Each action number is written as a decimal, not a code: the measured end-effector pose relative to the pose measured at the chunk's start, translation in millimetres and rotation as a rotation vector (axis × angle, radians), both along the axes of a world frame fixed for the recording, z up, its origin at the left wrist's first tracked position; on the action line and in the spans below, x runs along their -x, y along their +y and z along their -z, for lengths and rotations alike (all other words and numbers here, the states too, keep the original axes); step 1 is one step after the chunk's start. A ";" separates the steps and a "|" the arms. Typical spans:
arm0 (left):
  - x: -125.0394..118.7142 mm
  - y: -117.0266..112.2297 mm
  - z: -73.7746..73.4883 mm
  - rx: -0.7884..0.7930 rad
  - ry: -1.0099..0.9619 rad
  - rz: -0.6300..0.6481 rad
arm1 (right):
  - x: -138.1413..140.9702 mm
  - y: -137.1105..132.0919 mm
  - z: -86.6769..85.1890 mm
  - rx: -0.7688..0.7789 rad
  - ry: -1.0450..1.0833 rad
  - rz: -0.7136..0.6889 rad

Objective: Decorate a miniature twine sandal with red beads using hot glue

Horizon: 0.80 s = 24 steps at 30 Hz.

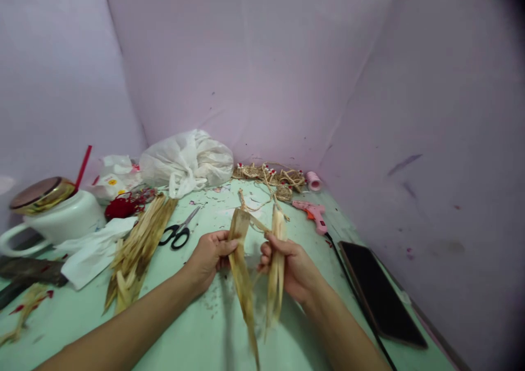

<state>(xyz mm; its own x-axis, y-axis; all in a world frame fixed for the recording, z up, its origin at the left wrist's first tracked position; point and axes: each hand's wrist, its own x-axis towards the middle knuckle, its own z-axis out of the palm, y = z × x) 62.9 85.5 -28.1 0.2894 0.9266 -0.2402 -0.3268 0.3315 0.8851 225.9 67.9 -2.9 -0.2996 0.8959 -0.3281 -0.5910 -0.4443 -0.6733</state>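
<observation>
My left hand point(213, 255) pinches a long, flat strip of dried husk or leaf point(241, 267) between thumb and fingers; its narrow tip hangs toward me. My right hand point(291, 261) is closed round a paler bundle of dried husk strips point(277, 272), split at its lower end. A thin strand spans the gap between the two pieces near their upper ends. Both hands are held above the pale green table. Left of my left hand lie black-handled scissors point(179, 233) and a pile of dried husk strips point(141, 251).
A pink glue gun point(314, 213) and a black phone or tablet point(381, 292) lie right. Braided cord pieces point(268, 175) and a pink thread spool point(314, 181) sit at the back. A white plastic bag point(188, 160), white mug point(68, 218) and red yarn point(121, 206) stand left.
</observation>
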 end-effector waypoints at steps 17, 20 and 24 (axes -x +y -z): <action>-2.8 -0.9 6.6 -0.079 0.058 -0.101 | 2.8 -0.6 7.5 -0.062 -0.225 0.077; -4.5 -6.4 4.7 -0.160 0.051 -0.032 | 17.9 -3.9 17.7 -0.073 -0.367 0.051; -6.7 -16.1 7.3 -0.165 0.065 0.011 | 19.8 -8.6 17.3 -0.105 -0.477 0.065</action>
